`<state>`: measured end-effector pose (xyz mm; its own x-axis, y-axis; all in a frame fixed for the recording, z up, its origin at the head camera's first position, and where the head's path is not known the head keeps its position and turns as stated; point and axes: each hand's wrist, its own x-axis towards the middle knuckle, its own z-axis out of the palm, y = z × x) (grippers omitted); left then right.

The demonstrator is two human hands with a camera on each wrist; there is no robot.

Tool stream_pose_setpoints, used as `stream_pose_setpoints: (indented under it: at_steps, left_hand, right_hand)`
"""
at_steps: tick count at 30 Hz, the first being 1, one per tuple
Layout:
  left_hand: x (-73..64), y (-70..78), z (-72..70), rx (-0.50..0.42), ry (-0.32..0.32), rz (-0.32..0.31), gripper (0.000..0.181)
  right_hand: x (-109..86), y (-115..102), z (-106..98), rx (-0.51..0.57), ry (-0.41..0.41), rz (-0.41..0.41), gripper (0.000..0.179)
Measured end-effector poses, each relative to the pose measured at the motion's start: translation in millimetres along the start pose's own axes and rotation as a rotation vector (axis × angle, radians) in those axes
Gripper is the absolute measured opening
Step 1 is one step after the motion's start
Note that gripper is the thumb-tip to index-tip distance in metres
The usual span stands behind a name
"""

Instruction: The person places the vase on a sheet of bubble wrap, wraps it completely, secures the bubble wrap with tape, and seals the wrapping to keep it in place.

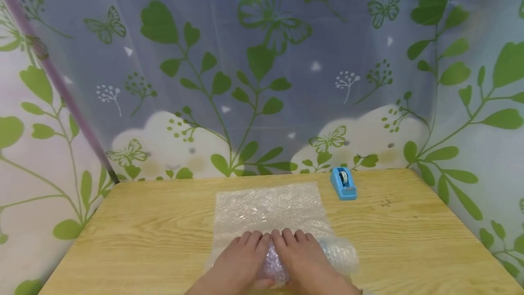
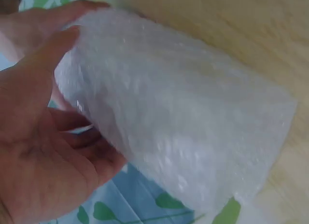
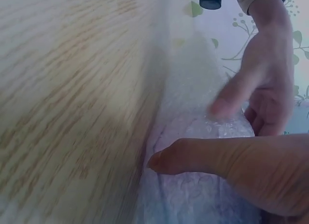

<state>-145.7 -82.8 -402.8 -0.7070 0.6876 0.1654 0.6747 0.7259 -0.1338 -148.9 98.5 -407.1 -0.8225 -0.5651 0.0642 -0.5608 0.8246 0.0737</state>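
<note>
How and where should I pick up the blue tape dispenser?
Probably with your right hand, from above, pinching the two long sides: the blue tape dispenser stands right of the bubble wrap, its length running away from you. The tape roll sits exposed in the top, so keep off that.

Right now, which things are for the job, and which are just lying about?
For the job:
bubble wrap, its roll held by left hand and right hand
purplish thing showing through, unclear
tape dispenser, perhaps, though untouched

Just there:
patterned curtain, hanging behind
</note>
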Motion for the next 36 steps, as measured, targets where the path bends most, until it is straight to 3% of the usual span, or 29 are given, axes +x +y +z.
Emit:
stream_pose_setpoints:
  at_steps: [8,15,23,28,36]
  left_hand:
    - [-1.0,8.9,11.6,0.040,0.098,-0.072,0.091]
    - [0.1,13.6,16.4,0.031,0.048,-0.094,0.096]
    - [-2.6,14.8,20.4,0.025,0.140,-0.083,0.095]
    - [-4.5,13.3,23.0,0.034,0.189,-0.094,0.095]
    - [-5.5,12.9,28.1,0.051,0.239,-0.110,0.091]
  right_hand:
    - [-0.5,-3.9,-1.8,-0.075,0.084,-0.034,0.095]
    - [0.3,5.1,-6.7,0.067,-0.040,-0.058,0.094]
    - [3.0,13.1,-12.1,0.183,-0.126,-0.145,0.097]
    - [6.1,12.2,-16.5,0.186,-0.166,-0.153,0.093]
    - [8.7,9.3,-16.1,0.133,-0.148,-0.168,0.084]
